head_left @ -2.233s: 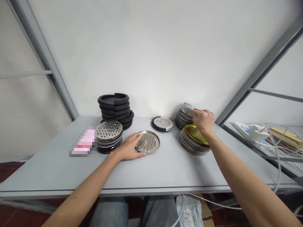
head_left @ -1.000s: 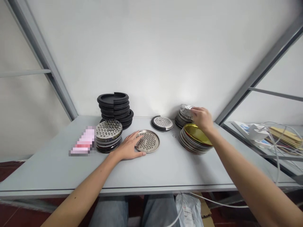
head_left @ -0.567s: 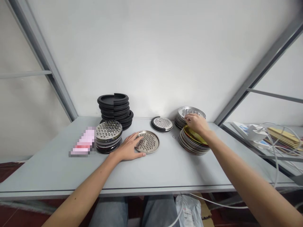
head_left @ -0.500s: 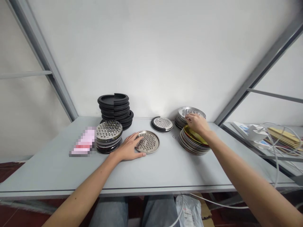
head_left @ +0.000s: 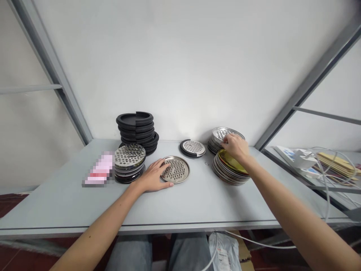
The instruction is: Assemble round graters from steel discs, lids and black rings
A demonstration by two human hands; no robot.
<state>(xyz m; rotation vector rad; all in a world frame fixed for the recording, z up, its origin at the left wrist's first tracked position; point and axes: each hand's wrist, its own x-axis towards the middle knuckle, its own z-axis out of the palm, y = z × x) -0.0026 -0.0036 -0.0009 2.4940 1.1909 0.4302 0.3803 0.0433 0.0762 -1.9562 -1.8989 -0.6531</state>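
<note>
My left hand point(head_left: 154, 177) lies with fingers spread at the left rim of a round metal grater plate point(head_left: 179, 169), which rests flat on the table. At the back right, my right hand point(head_left: 235, 146) has its fingers bent at the front rim of the top plate in a stack of silver grater plates point(head_left: 222, 132); the fingertips are partly hidden. Just under that wrist stands a stack of round plates point(head_left: 228, 171) with a yellow-gold one on top. Left of my left hand is another stack of shiny grater plates point(head_left: 129, 155).
Black round holders point(head_left: 135, 126) are piled at the back left. A grater plate in a black holder point(head_left: 193, 148) lies near the wall, and a small metal clip point(head_left: 207, 163) is beside it. A blurred pink item point(head_left: 100, 169) lies left. White cables point(head_left: 325, 177) hang at right.
My right hand has shifted very slightly at the rim of the silver stack. My left hand and the plates look the same; the view has moved a touch.
</note>
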